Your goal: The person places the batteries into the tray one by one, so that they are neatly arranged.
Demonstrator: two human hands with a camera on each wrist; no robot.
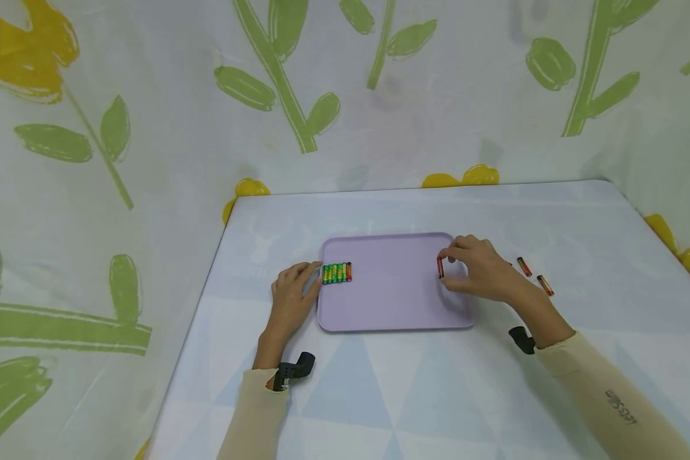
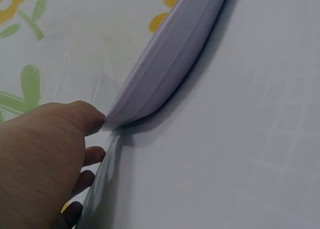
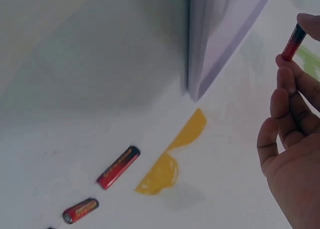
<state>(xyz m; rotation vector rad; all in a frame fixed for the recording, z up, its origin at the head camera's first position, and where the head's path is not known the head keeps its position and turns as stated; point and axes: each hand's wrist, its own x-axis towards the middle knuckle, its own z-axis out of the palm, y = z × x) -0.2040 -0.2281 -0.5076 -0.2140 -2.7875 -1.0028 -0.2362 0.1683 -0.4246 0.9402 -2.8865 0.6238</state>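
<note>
A light purple tray (image 1: 397,284) lies on the table. My right hand (image 1: 476,268) is over the tray's right side, pinching a red-and-black battery (image 1: 440,267) end to end between thumb and forefinger. The right wrist view shows this red battery (image 3: 294,41) between the fingertips, the other fingers loosely bent. At the tray's left end, several green batteries (image 1: 335,273) stand side by side in a row, with one red battery (image 1: 349,271) at the row's right end. My left hand (image 1: 290,294) rests against the tray's left rim, fingertips beside the row, its fingers relaxed.
To the right of the tray, red-and-black batteries (image 1: 545,285) lie loose on the table (image 1: 437,390), one of them partly hidden behind my right hand. A white cloth (image 1: 167,128) with green leaves and yellow flowers hangs behind and beside the table.
</note>
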